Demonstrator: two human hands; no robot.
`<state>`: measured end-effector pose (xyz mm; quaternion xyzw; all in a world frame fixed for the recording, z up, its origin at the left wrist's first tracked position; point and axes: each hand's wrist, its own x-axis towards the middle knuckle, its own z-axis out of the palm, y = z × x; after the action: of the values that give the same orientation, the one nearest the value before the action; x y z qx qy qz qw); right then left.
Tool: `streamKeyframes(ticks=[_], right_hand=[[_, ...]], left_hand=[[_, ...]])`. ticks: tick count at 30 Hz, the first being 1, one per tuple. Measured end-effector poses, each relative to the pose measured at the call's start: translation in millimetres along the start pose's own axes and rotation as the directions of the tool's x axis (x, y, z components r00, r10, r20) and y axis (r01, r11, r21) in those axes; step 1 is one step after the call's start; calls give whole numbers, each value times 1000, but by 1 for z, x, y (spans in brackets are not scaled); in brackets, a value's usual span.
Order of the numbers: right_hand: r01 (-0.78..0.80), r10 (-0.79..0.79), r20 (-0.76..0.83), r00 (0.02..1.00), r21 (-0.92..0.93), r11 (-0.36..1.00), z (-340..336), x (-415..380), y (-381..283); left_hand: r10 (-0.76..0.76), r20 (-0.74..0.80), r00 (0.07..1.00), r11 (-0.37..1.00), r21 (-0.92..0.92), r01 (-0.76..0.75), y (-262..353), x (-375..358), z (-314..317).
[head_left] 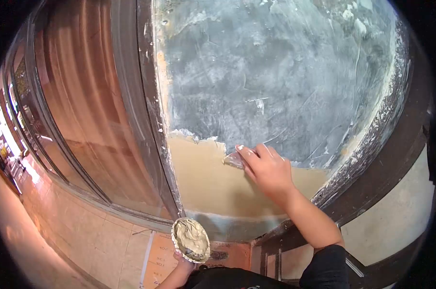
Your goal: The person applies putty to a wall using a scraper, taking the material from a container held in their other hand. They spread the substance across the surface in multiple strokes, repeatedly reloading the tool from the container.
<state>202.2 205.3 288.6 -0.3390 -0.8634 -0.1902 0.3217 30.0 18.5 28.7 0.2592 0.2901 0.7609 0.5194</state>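
Observation:
My right hand (pixel 270 172) is closed on a small putty scraper (pixel 233 160), its blade against the panel. The scraper meets the ragged upper edge of a smooth beige putty layer (pixel 198 178) on the panel's lower part. Above that, the grey panel (pixel 275 82) is bare and scuffed, with whitish smears and ridges. Low in the view, my left hand (pixel 182 270) grips a round bowl (pixel 206 255) by its side. Thick beige putty (pixel 190 236) fills the bowl, and its rim is crusted; the fingers beneath it are mostly hidden.
Dark frame posts (pixel 145 96) edge the panel on the left, with putty-splashed dark trim (pixel 372 144) on the right. Glass with a brown curtain (pixel 78 72) stands at left. Below are floor tiles (pixel 107 241) and an orange printed sheet (pixel 157 257).

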Motion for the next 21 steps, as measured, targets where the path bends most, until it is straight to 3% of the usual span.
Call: streamKeyframes(ticks=[2, 6, 8, 10, 14, 16, 18, 21], right_hand=[[-24, 27, 17, 999, -182, 983, 1, 14, -4], [-110, 107, -23, 994, -186, 976, -23, 29, -15], [-21, 17, -24, 1000, -187, 982, -2, 21, -17], [84, -62, 81, 995, -297, 951, 8, 22, -16], [-53, 7, -158, 987, -289, 956, -19, 40, -20], [-29, -2, -100, 995, -311, 950, -6, 32, -27], [165, -149, 71, 986, -394, 904, 18, 18, -25], [-33, 26, -25, 999, -320, 947, -11, 38, -18]], left_hand=[[-1, -3, 1000, 1000, 1, 1, 11, 5, -10], [-1, -14, 1000, 1000, -6, 1, 20, 11, -24], [-5, -21, 1000, 1000, -8, 5, 33, 20, -27], [-8, -21, 1000, 1000, -6, 8, 40, 37, -23], [-20, -28, 999, 1000, -7, 20, 51, 49, -34], [-34, -27, 999, 999, 1, 34, 48, 35, -52], [-6, -1, 1000, 999, -40, 6, 44, 40, -59], [25, 9, 1000, 996, -91, -24, 45, 46, -64]])
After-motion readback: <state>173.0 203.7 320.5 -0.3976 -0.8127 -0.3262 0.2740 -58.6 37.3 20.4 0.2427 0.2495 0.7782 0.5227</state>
